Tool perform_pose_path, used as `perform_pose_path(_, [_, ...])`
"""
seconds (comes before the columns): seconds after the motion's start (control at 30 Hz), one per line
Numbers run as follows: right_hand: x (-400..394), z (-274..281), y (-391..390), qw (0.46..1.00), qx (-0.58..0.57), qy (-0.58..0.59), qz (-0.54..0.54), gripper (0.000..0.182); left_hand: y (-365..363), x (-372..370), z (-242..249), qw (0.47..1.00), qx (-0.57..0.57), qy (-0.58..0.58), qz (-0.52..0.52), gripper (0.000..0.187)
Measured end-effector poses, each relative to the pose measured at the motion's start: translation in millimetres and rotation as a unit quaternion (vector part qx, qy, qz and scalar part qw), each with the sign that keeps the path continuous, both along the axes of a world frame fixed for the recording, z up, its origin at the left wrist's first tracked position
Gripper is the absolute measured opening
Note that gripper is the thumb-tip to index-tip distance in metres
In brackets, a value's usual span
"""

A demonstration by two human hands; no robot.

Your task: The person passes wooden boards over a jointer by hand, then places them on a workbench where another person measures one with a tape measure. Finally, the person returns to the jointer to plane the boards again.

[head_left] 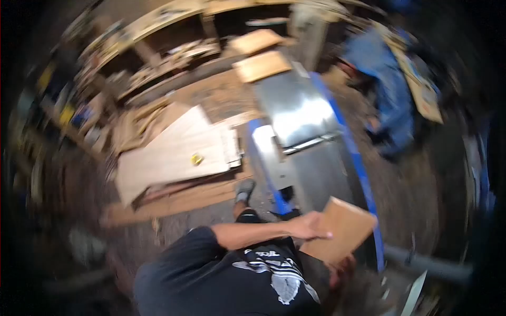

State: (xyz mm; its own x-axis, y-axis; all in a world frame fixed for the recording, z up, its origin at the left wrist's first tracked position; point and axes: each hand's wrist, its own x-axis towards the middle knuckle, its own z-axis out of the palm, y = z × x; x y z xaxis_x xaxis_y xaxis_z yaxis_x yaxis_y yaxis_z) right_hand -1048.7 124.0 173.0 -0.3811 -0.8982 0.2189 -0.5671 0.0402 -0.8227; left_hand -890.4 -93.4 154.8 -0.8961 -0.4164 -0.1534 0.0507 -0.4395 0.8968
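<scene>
A flat wooden board (342,229) is held in front of my body, tilted, over the near end of a jointer's metal table (324,174). My left hand (310,226) grips its left edge, with the thumb lying on the upper face. At the board's lower edge is my right hand (342,269), partly hidden beneath it and blurred; its fingers seem wrapped on that edge. Two more wooden boards (262,66) lie at the far end of the jointer. Blue paint runs along the machine's sides, and a cutter slot crosses the table.
Left of the jointer, plywood sheets (174,150) are stacked low, with a small yellow object (196,159) on top. Wooden shelving (163,21) with offcuts stands behind. To the right is a blue cloth or tarp-like heap (392,95) beside a long plank (421,95).
</scene>
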Motion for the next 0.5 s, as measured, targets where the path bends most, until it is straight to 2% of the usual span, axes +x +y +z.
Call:
perform_pose_path(0.03, [-34,0,10,0.998,-0.003,-0.016,0.061,0.038,14,-7,-10,0.999,-0.029,0.033,-0.013,0.051])
perform_pose_path(0.07, [-84,-4,13,0.978,0.059,-0.170,0.106,0.046,28,-11,0,0.997,-0.073,0.021,-0.016,0.051])
perform_pose_path(0.1, [-117,0,3,0.930,0.135,-0.311,0.144,0.055,43,-19,7,0.993,-0.114,0.006,-0.022,0.052])
perform_pose_path(0.13, [-114,32,-19,0.952,0.204,-0.196,0.122,0.063,64,-41,-7,0.996,-0.068,0.048,0.043,0.055])
perform_pose_path(0.17, [-82,80,-44,0.976,0.160,-0.026,0.144,0.045,83,-59,-22,0.989,-0.029,0.096,0.105,0.057])
perform_pose_path(0.23, [-101,69,-55,0.970,0.160,-0.091,0.159,0.062,90,-62,-26,0.969,-0.132,-0.120,0.172,0.066])
perform_pose_path(0.27, [-113,64,-55,0.964,0.156,-0.086,0.199,0.062,96,-60,-37,0.960,-0.143,-0.119,0.211,0.074])
perform_pose_path(0.3, [-127,58,-57,0.965,0.193,0.045,0.173,0.065,100,-66,-65,0.939,-0.176,-0.131,0.266,0.072])
perform_pose_path(0.33, [-135,54,-58,0.951,0.214,0.178,0.138,0.068,103,-54,-72,0.926,-0.210,-0.147,0.277,0.072])
perform_pose_path(0.37, [-137,60,-67,0.948,0.204,0.182,0.163,0.068,109,-41,-73,0.913,-0.243,-0.165,0.284,0.072])
perform_pose_path(0.43, [-143,64,-73,0.853,0.361,0.367,0.088,0.076,118,-13,-71,0.907,-0.226,-0.188,0.300,0.067])
perform_pose_path(0.5, [-178,27,-77,0.855,0.339,0.379,0.099,0.080,123,5,-73,0.905,-0.215,-0.205,0.304,0.062])
